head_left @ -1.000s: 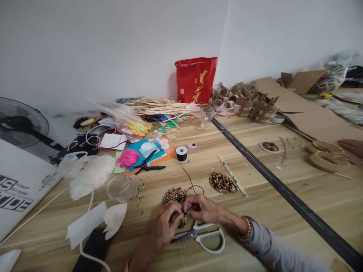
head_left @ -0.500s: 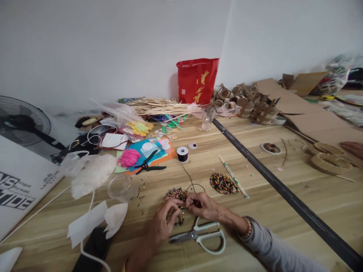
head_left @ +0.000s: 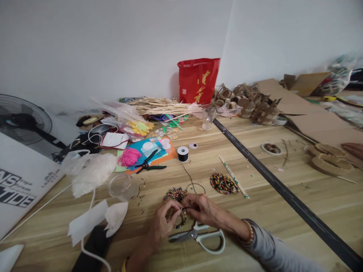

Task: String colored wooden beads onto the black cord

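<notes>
My left hand [head_left: 163, 221] and my right hand [head_left: 202, 208] meet low in the middle of the wooden table [head_left: 283, 204]. Both pinch a short strand of coloured beads [head_left: 182, 220] on a thin black cord [head_left: 189, 180]. That cord runs up to a black spool [head_left: 183, 153]. A loose heap of coloured beads [head_left: 174, 194] lies just above my fingers. A second heap [head_left: 223, 183] sits to the right. White-handled scissors [head_left: 202, 237] lie under my right wrist.
Black pliers [head_left: 148, 164] and pink yarn [head_left: 129, 156] rest on coloured sheets. A clear jar [head_left: 122, 186] and white plastic [head_left: 90, 172] lie left. A red bag [head_left: 197, 80] stands at the wall. Another person's hand [head_left: 354, 149] shows far right by woven rings [head_left: 330, 162].
My fingers parted slightly half a second ago and have closed together again on the bead strand. The view has shifted a little; nothing else moved.
</notes>
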`<state>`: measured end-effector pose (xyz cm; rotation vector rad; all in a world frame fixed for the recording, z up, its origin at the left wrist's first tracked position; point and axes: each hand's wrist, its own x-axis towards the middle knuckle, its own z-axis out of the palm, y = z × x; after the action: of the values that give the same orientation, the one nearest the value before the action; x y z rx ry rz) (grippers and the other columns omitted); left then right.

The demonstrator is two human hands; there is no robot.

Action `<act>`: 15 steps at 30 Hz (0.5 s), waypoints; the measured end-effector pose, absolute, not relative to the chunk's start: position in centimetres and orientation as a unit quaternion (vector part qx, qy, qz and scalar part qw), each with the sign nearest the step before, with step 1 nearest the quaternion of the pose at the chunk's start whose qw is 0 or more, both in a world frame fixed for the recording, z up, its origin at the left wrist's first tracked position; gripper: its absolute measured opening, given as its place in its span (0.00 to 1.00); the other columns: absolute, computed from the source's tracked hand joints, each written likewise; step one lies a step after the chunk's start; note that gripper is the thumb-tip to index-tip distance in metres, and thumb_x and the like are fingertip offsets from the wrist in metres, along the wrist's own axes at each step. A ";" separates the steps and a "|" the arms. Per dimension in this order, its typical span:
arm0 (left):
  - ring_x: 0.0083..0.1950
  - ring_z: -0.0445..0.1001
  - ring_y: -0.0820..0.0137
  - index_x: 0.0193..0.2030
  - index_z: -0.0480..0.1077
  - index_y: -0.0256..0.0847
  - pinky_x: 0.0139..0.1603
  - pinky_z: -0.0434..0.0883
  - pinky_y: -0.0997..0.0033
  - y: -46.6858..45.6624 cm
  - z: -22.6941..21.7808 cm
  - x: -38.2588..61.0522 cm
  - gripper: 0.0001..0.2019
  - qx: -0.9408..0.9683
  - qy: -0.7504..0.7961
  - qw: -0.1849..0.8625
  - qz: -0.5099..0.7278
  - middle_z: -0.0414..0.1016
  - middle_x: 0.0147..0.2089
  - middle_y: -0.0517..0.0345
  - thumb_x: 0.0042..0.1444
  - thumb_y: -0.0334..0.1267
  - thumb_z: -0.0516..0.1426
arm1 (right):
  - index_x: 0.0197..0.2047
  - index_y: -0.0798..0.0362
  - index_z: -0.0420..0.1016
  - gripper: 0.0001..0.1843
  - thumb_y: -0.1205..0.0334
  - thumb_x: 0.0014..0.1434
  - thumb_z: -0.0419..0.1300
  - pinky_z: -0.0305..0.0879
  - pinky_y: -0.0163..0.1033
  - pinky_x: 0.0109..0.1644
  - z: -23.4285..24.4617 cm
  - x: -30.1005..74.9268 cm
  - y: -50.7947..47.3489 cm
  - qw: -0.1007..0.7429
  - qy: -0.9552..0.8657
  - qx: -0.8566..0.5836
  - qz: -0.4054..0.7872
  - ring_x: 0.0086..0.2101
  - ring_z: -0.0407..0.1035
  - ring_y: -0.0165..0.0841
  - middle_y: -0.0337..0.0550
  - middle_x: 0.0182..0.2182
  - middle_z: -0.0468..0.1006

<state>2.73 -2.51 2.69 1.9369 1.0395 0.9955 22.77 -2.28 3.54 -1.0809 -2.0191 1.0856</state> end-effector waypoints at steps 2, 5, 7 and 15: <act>0.36 0.77 0.65 0.29 0.69 0.39 0.39 0.74 0.68 -2.5 2.7 2.7 0.07 0.751 0.407 0.352 0.382 0.79 0.33 0.51 0.58 0.36 0.55 | 0.36 0.56 0.72 0.06 0.72 0.56 0.55 0.54 0.28 0.28 3.8 22.8 -2.4 0.291 -0.763 -0.408 0.408 0.25 0.59 0.25 0.34 0.25 0.68; 0.37 0.77 0.65 0.29 0.69 0.39 0.40 0.74 0.67 -2.6 2.7 2.7 0.07 0.758 0.407 0.338 0.381 0.78 0.33 0.51 0.58 0.36 0.55 | 0.35 0.55 0.73 0.06 0.70 0.58 0.55 0.57 0.29 0.30 3.8 22.8 -2.5 0.282 -0.768 -0.408 0.404 0.27 0.63 0.27 0.37 0.27 0.71; 0.37 0.77 0.65 0.29 0.69 0.39 0.40 0.74 0.67 -2.5 2.8 2.8 0.08 0.765 0.398 0.326 0.389 0.78 0.33 0.51 0.59 0.36 0.55 | 0.35 0.55 0.73 0.06 0.70 0.58 0.55 0.57 0.29 0.31 3.6 22.7 -2.5 0.280 -0.772 -0.410 0.396 0.27 0.63 0.27 0.37 0.27 0.71; 0.35 0.74 0.67 0.28 0.69 0.39 0.37 0.72 0.70 -2.5 2.2 3.2 0.09 0.780 0.371 0.228 0.450 0.75 0.31 0.53 0.60 0.34 0.54 | 0.31 0.55 0.71 0.07 0.76 0.54 0.55 0.55 0.29 0.29 3.5 22.3 -2.5 0.305 -0.774 -0.404 0.380 0.25 0.59 0.26 0.35 0.25 0.68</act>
<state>3.17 -2.50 2.18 2.1475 1.0202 1.2388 22.27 -2.53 3.52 -1.0702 -2.0488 1.0056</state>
